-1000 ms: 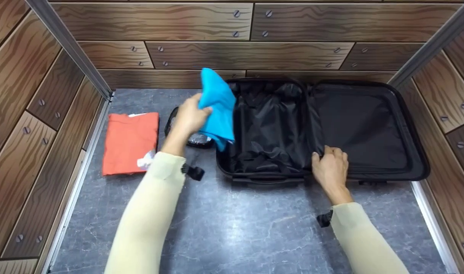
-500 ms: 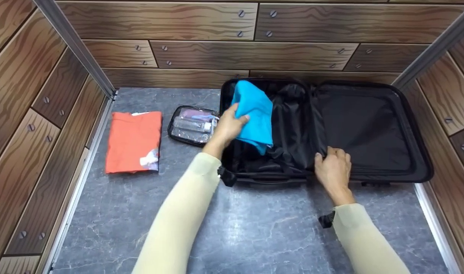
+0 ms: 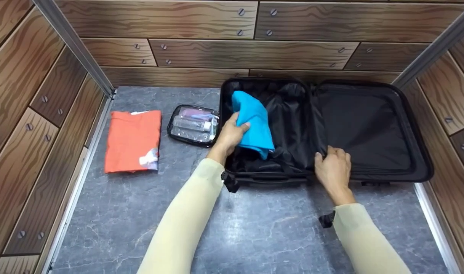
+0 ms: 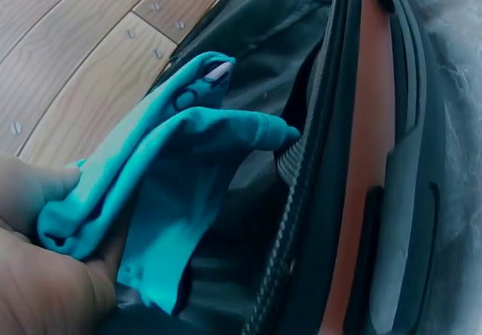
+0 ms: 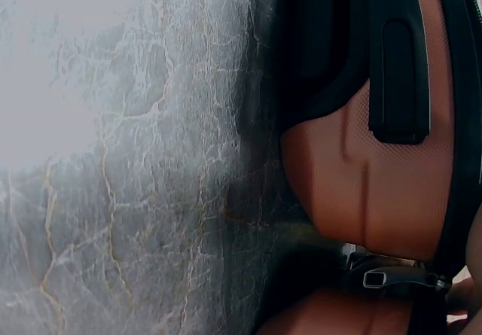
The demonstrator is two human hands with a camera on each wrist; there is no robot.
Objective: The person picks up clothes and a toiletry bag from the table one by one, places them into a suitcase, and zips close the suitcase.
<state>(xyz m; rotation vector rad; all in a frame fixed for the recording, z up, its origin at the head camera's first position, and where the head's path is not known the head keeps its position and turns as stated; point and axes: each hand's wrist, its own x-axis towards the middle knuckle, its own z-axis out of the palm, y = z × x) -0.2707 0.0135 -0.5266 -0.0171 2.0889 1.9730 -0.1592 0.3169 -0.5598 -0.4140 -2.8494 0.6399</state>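
So the left hand (image 3: 232, 134) has one edge of the folded blue cloth (image 3: 255, 127) pinched between thumb and fingers, and the cloth is inside the left half of the open black suitcase (image 3: 293, 118). Can't tell if its loose end touches the lining. The right hand (image 3: 333, 167) grips the suitcase's middle rim at the near side, thumb to the left, fingers to the right.

What I'd worry about: with only one edge held, the folds sag and gape in the left wrist view — let go like that and it could land in a heap. A loose corner also points at the zipper (image 4: 280, 248) on the near rim, so drifting nearer might snag it. And if the right hand slackened, the suitcase could shift, I guess. The orange garment (image 3: 131, 142) and clear pouch (image 3: 192, 125) lie to the left, outside.
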